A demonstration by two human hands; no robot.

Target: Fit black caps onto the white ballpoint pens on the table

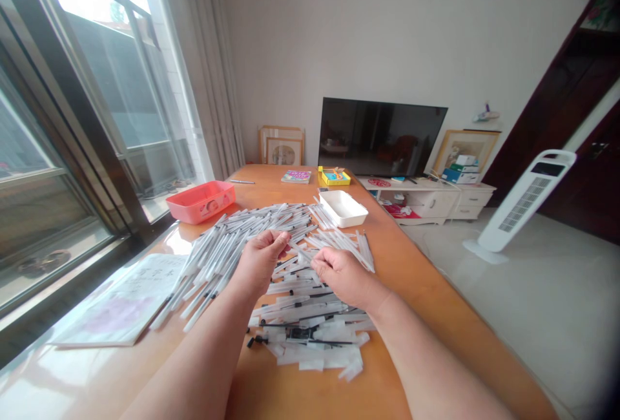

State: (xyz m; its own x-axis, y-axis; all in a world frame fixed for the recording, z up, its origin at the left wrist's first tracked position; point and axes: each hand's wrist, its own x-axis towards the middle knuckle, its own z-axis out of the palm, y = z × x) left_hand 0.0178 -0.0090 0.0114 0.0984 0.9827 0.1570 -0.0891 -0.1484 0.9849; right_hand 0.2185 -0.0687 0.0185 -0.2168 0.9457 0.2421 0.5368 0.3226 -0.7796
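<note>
Between my two hands a slim whitish pen (301, 252) is held slantwise over the pile. My left hand (264, 257) is closed, thumb and fingertips pinching its upper left end. At the lower right end, my right hand (343, 273) is closed on the same pen. To the left and behind my left hand lie many pens (220, 245) with clear barrels and dark ends. Below my hands is a heap of translucent pen barrels and caps (300, 310), mixed with thin dark refills. Small black plugs (256, 340) sit at the heap's near left edge.
A red plastic basket (201, 203) stands at the table's left, and a white tray (343, 208) behind the heap. A booklet (121, 307) lies at left. Farther back are a colourful book (296, 177) and a yellow box (335, 177). The wooden table's (436, 316) right edge borders the floor.
</note>
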